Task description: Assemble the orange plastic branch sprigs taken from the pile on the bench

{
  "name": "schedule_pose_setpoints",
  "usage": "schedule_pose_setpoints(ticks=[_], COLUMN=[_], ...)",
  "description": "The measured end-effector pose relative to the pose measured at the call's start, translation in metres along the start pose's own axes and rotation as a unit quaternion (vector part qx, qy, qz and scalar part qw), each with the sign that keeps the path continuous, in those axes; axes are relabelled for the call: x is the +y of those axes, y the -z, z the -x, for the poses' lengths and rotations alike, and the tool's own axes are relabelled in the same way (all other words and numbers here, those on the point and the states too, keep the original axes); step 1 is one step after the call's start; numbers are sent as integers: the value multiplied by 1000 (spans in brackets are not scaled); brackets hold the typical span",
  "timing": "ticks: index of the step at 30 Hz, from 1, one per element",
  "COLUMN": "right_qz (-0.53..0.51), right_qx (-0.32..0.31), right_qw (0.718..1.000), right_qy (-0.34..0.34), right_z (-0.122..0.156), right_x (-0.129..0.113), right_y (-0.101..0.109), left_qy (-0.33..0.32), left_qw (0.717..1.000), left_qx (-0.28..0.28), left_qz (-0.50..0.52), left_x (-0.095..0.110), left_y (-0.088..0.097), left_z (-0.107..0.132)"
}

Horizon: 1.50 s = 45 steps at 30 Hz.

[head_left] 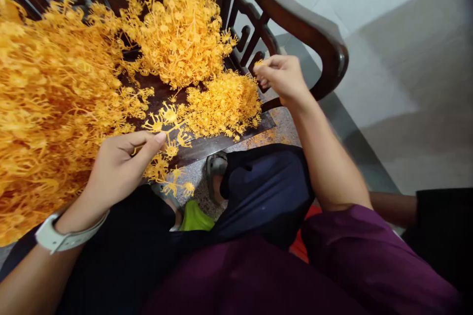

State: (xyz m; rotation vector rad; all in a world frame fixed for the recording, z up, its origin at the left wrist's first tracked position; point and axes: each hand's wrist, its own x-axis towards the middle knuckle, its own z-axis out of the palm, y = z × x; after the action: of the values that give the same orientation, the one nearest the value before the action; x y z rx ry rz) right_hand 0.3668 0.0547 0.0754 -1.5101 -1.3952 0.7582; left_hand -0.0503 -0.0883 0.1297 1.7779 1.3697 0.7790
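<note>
Orange plastic branched sprue, near-centre on dark wooden seat: light, springy, brittle-looking; grip its stem. Your left hand fingers pinch it; right hand fingers pinch a small orange plastic piece.

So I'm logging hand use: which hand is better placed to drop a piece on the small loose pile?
Probably the right hand: it pinches a small yellow piece just beside the loose pile. The left hand grips the yellow sprue.
</note>
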Motion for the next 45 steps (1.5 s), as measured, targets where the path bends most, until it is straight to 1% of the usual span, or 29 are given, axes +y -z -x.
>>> schedule_pose_setpoints(ticks=[2, 5, 8, 11, 15, 19, 25, 28, 30, 32, 36, 38, 40, 42, 45], right_qz=[31, 54, 60, 45, 34, 36, 23, -11, -33, -55, -98, -100, -84, -71, -89], right_qx=[-49, -109, -135, -164, -215, -225, -187, -176, -193, -232, -334, -365, -379, -379, -352], right_qw=[998, 992, 988, 983, 971, 967, 974, 978, 974, 961, 918, 902, 893, 892, 908], right_qy=[3, 32, 49, 61, 95, 111, 123, 112, 117, 140, 193, 209, 226, 237, 210], right_z=[4, 11, 14, 16, 22, 27, 29, 35, 45, 57, 85, 96, 103, 106, 105], right_x=[2, -6, -14, -17, -22, -30, -35, -43, -53, -67, -94, -103, -107, -108, -106], right_y=[-5, -13, -14, -16, -26, -31, -27, -32, -40, -50, -68, -73, -76, -77, -78], left_qy=[-9, -23, -24, -23, 0, -6, 2, 0, -1, 0, -3, -7, -9, -11, -19], left_qw=[1000, 1000, 999, 999, 999, 999, 999, 998, 998, 998, 996, 996, 996, 996, 996], left_qx=[-2, -15, -25, -32, -39, -40, -50, -57, -65, -69, -85, -94, -93, -91, -92], left_qz=[-4, -5, -5, -6, -22, -15, -21, -16, -12, -9, -6, -1, -1, -5, -7], left_x=[1, 3, 3, 4, 9, 11, 9, 10, 11, 12, 13, 12, 10, 9, 10], left_y=[-1, -5, -9, -9, -7, -7, -7, -7, -8, -9, -11, -12, -12, -12, -12], left_z=[-1, -4, -5, -5, -3, -3, -3, -4, -4, -4, -4, -4, -5, -5, -4])
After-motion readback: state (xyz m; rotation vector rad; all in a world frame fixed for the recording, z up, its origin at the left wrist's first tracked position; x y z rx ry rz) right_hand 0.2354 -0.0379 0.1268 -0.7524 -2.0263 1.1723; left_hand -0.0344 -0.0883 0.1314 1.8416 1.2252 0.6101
